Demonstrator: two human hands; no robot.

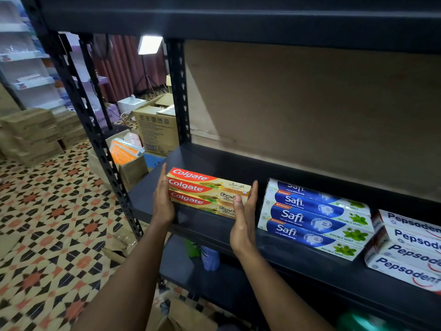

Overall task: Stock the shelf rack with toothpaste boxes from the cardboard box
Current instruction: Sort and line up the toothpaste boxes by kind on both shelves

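While my left hand (pixel 163 201) and right hand (pixel 243 218) press flat, fingers straight, on the ends of the Colgate stack (pixel 205 192), it sits at the left of the shelf (pixel 214 161). Safi stack (pixel 315 218) is just beside my right hand, Pepsodent stack (pixel 410 252) further right. Bare shelf behind and left of the Colgate. Cardboard box (pixel 186 316) on the floor below, contents hidden.

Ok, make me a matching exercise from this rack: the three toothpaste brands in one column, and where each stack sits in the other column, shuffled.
Things
1. Colgate boxes
2. Safi boxes
3. Pepsodent boxes

Places
A. far right of the shelf, cut off by the picture's edge
B. pressed between the left hand and the right hand
C. middle of the shelf

Pairs: 1-B, 2-C, 3-A
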